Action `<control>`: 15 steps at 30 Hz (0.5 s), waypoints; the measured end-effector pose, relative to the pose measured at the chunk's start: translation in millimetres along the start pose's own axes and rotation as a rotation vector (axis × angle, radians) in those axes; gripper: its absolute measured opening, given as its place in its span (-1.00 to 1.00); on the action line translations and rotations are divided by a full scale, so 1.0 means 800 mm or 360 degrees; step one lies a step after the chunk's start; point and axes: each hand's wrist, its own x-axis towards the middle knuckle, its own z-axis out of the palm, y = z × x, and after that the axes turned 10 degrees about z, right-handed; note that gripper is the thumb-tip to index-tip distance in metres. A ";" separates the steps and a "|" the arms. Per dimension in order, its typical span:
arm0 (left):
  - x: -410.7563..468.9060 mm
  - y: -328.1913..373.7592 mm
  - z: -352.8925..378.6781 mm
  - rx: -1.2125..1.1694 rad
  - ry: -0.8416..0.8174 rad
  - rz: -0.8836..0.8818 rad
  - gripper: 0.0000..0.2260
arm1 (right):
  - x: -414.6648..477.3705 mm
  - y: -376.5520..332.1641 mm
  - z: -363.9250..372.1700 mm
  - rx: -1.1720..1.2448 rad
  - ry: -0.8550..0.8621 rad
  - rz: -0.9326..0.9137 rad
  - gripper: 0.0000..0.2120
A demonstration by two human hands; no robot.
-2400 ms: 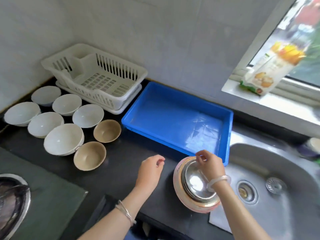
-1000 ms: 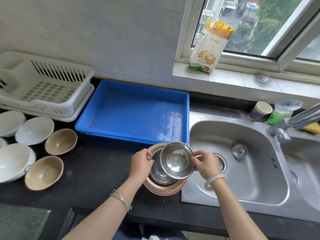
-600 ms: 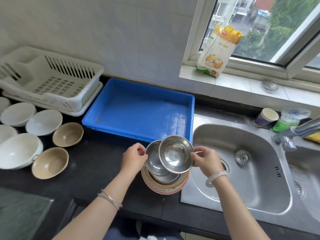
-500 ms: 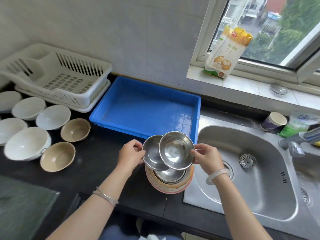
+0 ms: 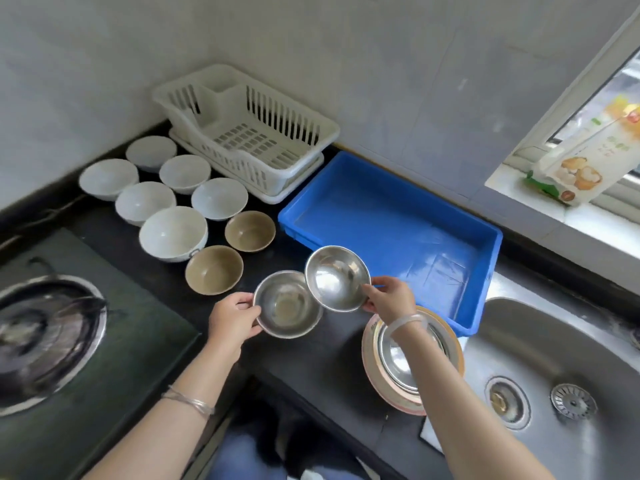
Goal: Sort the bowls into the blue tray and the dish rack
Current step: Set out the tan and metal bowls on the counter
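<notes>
Bowls lie on several sides of the fingers, and two are in hand. Largest is the blue tray (image 5: 381, 230), a shallow, smooth plastic rectangle just beyond the fingers of the right hand (image 5: 389, 299). Its long axis runs from far-left to near-right along the wall, and its near wall passes close behind those fingertips, so the right hand is the nearer one to it. The dish rack (image 5: 249, 133), white slotted plastic, stands farther off, beyond and left of the left hand (image 5: 233, 318). Between the rack and the left fingers sit six glossy white bowls (image 5: 173, 233), and nearer still two matt tan bowls (image 5: 214, 270). Below the right wrist a pink-rimmed bowl (image 5: 374, 375) rests on the black counter (image 5: 311, 368) with more steel nested inside. The right thumb and fingers pinch the right rim of a tilted steel bowl (image 5: 336, 278), whose hollow faces the camera. The left thumb hooks over the near-left rim of a level steel bowl (image 5: 287, 304), with the fingers curled under it. The two rims overlap in view, and I cannot tell whether they touch. Likely a short reach forward and right sets the steel in the tray. The polished metal looks slippery, so a rim pinch gives little hold.
</notes>
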 end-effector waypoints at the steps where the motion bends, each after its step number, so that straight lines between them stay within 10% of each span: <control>1: 0.003 -0.008 -0.009 -0.0006 0.0033 -0.0018 -0.76 | 0.002 -0.004 0.014 -0.0030 -0.0013 -0.0004 -0.89; 15: 0.042 -0.044 -0.048 -0.0014 0.0145 -0.0126 -0.73 | 0.048 -0.020 0.126 0.0092 -0.0069 0.0380 -0.86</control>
